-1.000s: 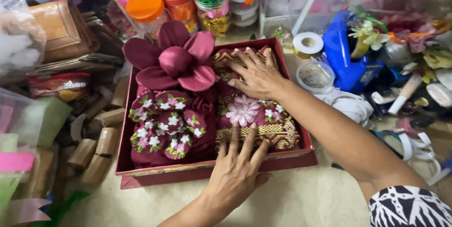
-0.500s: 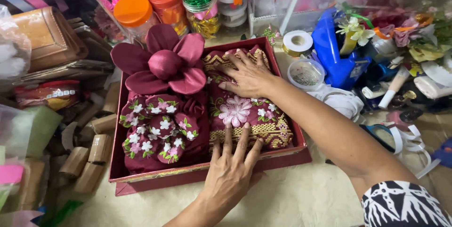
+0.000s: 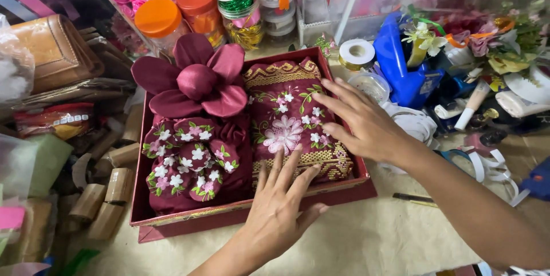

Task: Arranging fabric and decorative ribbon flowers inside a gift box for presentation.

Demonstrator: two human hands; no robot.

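A dark red gift box (image 3: pixel 189 224) lies in front of me. Inside it, a maroon fabric flower (image 3: pixel 196 83) sits at the back left, a smaller flower of floral-embroidered cloth (image 3: pixel 192 158) below it, and a folded maroon cloth (image 3: pixel 292 121) with pink flowers and gold woven bands fills the right half. My left hand (image 3: pixel 278 207) rests flat on the near edge of that cloth and the box rim, fingers spread. My right hand (image 3: pixel 361 121) hovers open over the cloth's right side by the box wall.
Jars with orange lids (image 3: pixel 160 21) and spools stand behind the box. A tape roll (image 3: pixel 356 54), blue tape dispenser (image 3: pixel 401 64), artificial flowers and ribbons crowd the right. A brown bag (image 3: pixel 54 52) and cardboard tubes (image 3: pixel 106 196) lie left. Pale matting covers the near surface.
My right hand has lifted off the back of the folded cloth and moved right, towards the box's side wall. The left hand stays at the near edge. The view has shifted slightly.
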